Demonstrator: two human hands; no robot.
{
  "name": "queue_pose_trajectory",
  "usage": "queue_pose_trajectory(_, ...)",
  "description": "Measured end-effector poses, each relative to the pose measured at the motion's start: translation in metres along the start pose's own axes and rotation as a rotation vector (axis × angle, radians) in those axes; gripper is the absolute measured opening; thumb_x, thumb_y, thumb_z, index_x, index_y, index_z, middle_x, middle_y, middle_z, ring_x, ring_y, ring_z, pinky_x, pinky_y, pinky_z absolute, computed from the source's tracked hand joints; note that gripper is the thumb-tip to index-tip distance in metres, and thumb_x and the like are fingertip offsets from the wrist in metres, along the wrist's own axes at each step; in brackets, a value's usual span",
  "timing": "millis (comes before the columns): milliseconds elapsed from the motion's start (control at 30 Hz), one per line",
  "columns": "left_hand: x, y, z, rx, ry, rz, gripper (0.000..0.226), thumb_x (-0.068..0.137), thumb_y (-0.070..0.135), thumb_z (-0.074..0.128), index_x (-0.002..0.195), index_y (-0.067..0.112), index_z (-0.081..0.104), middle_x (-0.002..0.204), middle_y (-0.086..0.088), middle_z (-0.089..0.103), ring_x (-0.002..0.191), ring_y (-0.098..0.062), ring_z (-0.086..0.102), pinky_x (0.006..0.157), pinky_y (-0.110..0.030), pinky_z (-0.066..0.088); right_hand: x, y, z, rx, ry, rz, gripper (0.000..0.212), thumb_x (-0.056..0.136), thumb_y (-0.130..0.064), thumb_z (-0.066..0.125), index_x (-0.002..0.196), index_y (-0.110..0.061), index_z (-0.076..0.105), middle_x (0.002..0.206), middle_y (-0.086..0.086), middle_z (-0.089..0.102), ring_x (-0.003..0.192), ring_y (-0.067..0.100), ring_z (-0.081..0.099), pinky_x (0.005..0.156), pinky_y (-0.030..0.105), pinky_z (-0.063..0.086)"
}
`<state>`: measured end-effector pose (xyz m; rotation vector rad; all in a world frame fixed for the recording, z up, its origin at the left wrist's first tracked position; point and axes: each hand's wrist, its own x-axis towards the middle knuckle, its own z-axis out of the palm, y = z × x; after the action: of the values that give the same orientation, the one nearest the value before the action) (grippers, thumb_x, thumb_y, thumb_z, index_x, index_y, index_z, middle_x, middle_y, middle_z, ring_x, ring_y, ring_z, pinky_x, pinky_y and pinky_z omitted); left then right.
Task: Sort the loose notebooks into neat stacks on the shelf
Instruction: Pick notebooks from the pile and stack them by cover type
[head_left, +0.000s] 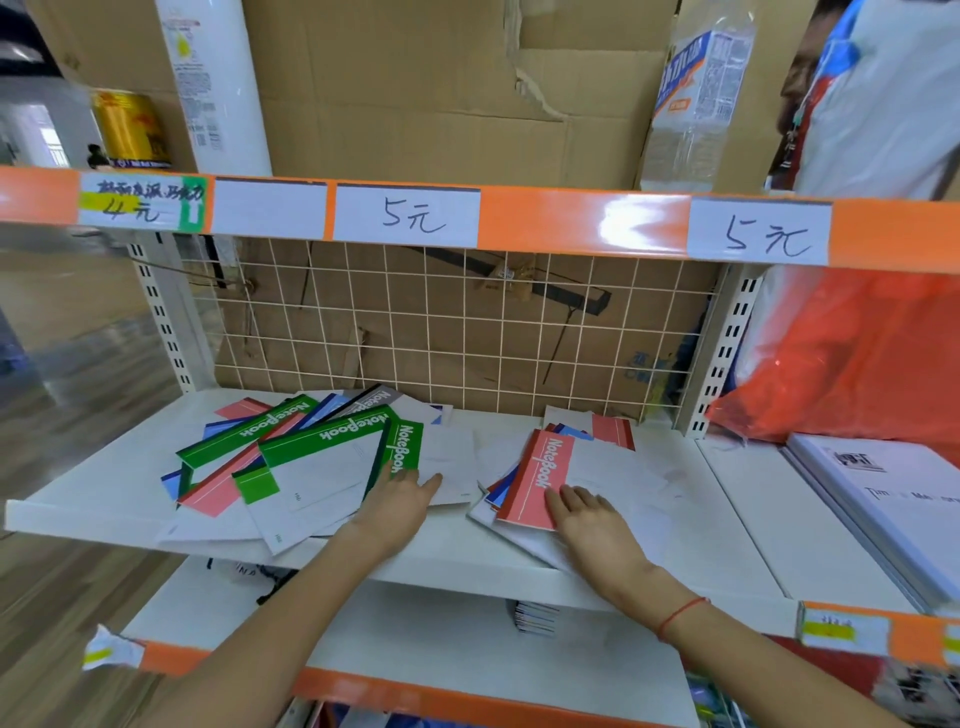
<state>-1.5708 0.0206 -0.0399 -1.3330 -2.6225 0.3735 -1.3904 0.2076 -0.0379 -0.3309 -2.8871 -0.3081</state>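
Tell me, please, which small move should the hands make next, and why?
Probably the left hand should slide the green notebook under its fingers toward itself, since the left pile lies fanned and crooked, while the right hand rests flat on the pink notebook.

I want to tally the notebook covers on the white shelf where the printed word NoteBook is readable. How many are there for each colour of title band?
green title bands: 3
grey title band: 1
pink title band: 1
Total: 5
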Motion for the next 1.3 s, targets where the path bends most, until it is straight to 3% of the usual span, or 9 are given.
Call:
queue_pose_trajectory(167,-0.007,-0.006,0.001,-0.131,0.207,0.104,0.065,0.063,-0.005,0.076,0.125,0.005,0.059,0.117,-0.025,0.062,0.103,-0.038,0.062,0.091,-0.045,0.049,-0.015,0.022,-0.009,0.027,0.112,-0.013,0.059,0.041,-0.02,0.095,0.094,-0.005,0.071,0.082,0.011,0.07,0.067,0.027,0.068,0.053,0.034,0.056)
queue_pose_trajectory(333,-0.021,0.006,-0.019,-0.294,0.102,0.061,0.086,0.078,-0.023,0.038,0.152,0.01,0.008,0.158,-0.014,0.004,0.146,-0.03,0.008,0.118,-0.04,0.013,-0.028,0.04,-0.026,-0.015,0.222,-0.006,0.068,0.034,-0.006,0.094,0.098,-0.001,0.071,0.09,0.018,0.07,0.076,0.034,0.07,0.058,0.039,0.058)
queue_pose_trajectory(600,-0.017,0.053,-0.064,-0.288,0.25,0.202,0.092,0.073,-0.027,0.034,0.152,0.012,0.004,0.159,-0.009,-0.004,0.147,-0.026,-0.002,0.118,-0.037,0.002,-0.055,0.07,-0.044,-0.044,0.344,0.078,0.089,0.022,0.01,0.086,0.109,-0.001,0.068,0.101,0.022,0.069,0.087,0.039,0.068,0.066,0.047,0.057)
queue_pose_trajectory(767,-0.012,0.097,-0.096,-0.213,0.28,0.278,0.085,0.079,-0.02,0.035,0.151,0.01,0.002,0.159,-0.009,-0.005,0.147,-0.025,-0.004,0.119,-0.04,0.002,-0.091,0.109,-0.053,-0.07,0.409,0.142,0.077,0.036,0.017,0.078,0.11,-0.003,0.068,0.101,0.021,0.069,0.088,0.038,0.068,0.066,0.045,0.057)
queue_pose_trajectory(867,-0.003,0.135,-0.116,-0.14,0.356,0.352,0.089,0.063,-0.021,0.06,0.145,0.001,0.03,0.153,-0.019,0.026,0.14,-0.034,0.028,0.112,-0.047,0.029,-0.123,0.142,-0.054,-0.1,0.447,0.191,0.076,0.04,0.018,0.069,0.113,-0.004,0.067,0.103,0.022,0.068,0.09,0.038,0.068,0.066,0.046,0.058)
queue_pose_trajectory(967,0.005,0.175,-0.13,-0.125,0.398,0.398,0.096,0.024,-0.019,0.079,0.116,0.0,0.065,0.121,-0.017,0.063,0.108,-0.033,0.063,0.08,-0.05,0.054,-0.159,0.176,-0.06,-0.133,0.465,0.243,0.062,0.053,0.014,0.055,0.111,-0.005,0.069,0.102,0.021,0.069,0.089,0.037,0.068,0.064,0.046,0.058)
queue_pose_trajectory(1133,0.001,0.277,-0.165,-0.334,0.458,0.502,0.08,0.077,-0.02,0.042,0.149,0.007,0.018,0.156,-0.013,0.011,0.145,-0.032,0.013,0.117,-0.048,0.01,-0.252,0.253,-0.077,-0.179,0.442,0.37,0.07,0.044,0.015,0.058,0.112,-0.002,0.067,0.101,0.026,0.067,0.086,0.042,0.068,0.063,0.048,0.058)
queue_pose_trajectory(1233,0.0,0.337,-0.186,-0.324,0.413,0.478,0.078,0.083,-0.018,0.039,0.151,0.01,0.011,0.158,-0.009,0.002,0.147,-0.026,0.005,0.118,-0.043,0.007,-0.303,0.295,-0.086,-0.169,0.396,0.414,0.089,0.027,0.02,0.074,0.113,-0.001,0.066,0.102,0.027,0.067,0.088,0.044,0.067,0.065,0.052,0.057)
queue_pose_trajectory(1300,0.002,0.375,-0.196,-0.306,0.476,0.512,0.084,0.069,-0.017,0.062,0.145,0.003,0.032,0.153,-0.017,0.027,0.14,-0.032,0.028,0.112,-0.051,0.027,-0.333,0.318,-0.09,-0.152,0.376,0.424,0.089,0.027,0.018,0.076,0.113,0.0,0.066,0.101,0.027,0.066,0.087,0.044,0.067,0.064,0.05,0.057)
